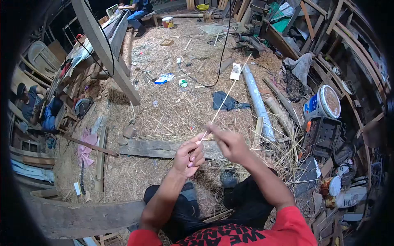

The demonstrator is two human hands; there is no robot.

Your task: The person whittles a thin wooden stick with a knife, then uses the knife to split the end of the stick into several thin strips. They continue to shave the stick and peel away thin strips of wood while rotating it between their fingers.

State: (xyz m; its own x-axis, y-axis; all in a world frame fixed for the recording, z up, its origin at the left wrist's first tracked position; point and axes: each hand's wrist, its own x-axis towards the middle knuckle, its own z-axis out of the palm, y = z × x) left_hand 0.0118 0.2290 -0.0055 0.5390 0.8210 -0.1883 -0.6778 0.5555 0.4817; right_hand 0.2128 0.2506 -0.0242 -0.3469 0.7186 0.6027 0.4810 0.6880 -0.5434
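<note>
A long, thin pale strip (223, 100), of wood or bamboo by its look, slants up and away from my hands toward the far right. My left hand (189, 157) pinches its near end between thumb and fingers, the other fingers curled. My right hand (232, 146) is closed just beyond, its fingertips on the strip a little farther along. Slight blur hides whether anything else sits in the right fingers. Below both hands are my knees and dark footwear, close to a grey wooden beam (164, 148) lying across the floor.
Shavings and straw cover the ground. A dark cloth (227, 101) and a grey pole (255, 96) lie ahead. At right stand a white-and-blue bucket (324, 102) and an open black case (323, 135). A wooden post (108, 53) leans at left. Two other people sit farther off.
</note>
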